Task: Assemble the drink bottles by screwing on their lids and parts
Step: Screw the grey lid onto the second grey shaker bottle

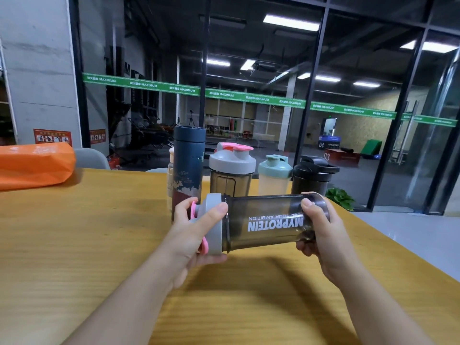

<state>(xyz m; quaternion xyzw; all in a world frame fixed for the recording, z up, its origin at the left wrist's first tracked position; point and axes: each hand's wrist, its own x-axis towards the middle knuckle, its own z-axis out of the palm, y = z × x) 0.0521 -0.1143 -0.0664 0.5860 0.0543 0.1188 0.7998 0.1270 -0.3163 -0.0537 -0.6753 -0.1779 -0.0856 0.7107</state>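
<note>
Both hands hold a smoky shaker [263, 221] sideways above the table [74, 245]: left hand [191, 235] grasps its grey lid [214, 227], right hand [321, 227] grips the base.

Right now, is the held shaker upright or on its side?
On its side: the shaker lies level between both hands, grey lid pointing left, its lettering upside down.

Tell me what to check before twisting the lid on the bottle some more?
1. Left hand grips the grey lid: ok.
2. Right hand holds the smoky bottle at its base: ok.
3. Lid sits straight on the threads: looks ok.
4. Lid fully tight: cannot tell.
5. Bottle held clear of the standing bottles behind it: ok.
6. Pink flip cap snapped shut: cannot tell.
</note>
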